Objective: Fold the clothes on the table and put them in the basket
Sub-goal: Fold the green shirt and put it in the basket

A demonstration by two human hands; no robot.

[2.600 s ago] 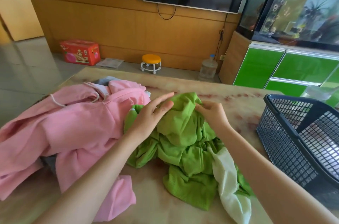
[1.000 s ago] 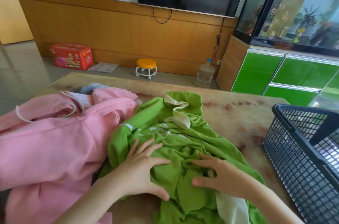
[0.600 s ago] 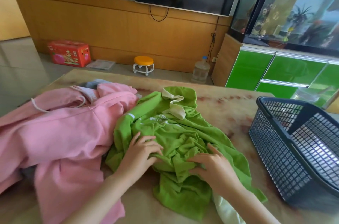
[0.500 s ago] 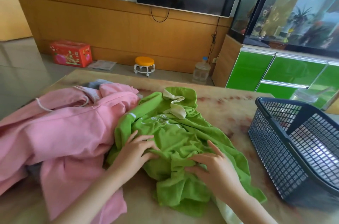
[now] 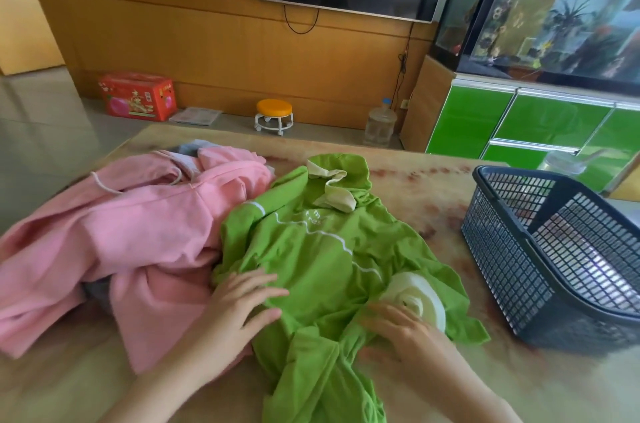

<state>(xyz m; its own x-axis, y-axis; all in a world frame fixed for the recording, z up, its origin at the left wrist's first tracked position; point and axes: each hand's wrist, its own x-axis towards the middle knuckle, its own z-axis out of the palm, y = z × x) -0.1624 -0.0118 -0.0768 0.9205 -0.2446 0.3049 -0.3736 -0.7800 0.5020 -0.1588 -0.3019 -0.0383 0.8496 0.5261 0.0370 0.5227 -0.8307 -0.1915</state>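
A green top [image 5: 311, 249] with a cream collar lies face up in the middle of the marble table [image 5: 422, 187], its chest smoothed and its lower part still bunched. My left hand [image 5: 242, 305] rests flat on its lower left side, fingers straight. My right hand [image 5: 405, 332] presses the wrinkled fabric at the lower right, beside a rolled cream cuff [image 5: 415, 298]. A pink hoodie [image 5: 121, 239] is heaped to the left, overlapping a grey garment [image 5: 194, 149]. The dark mesh basket [image 5: 502, 266] stands at the right with no clothes visible in it.
The table's near edge is hidden by my forearms. Beyond the table, on the floor, are a red box [image 5: 138, 97], a small orange stool [image 5: 274, 114] and a water jug [image 5: 380, 124]. Green cabinets [image 5: 519, 124] and an aquarium stand behind the basket.
The green top has been turned collar-up and spread flatter. Both hands slid down toward the near edge, and the cream cuff now shows by my right hand.
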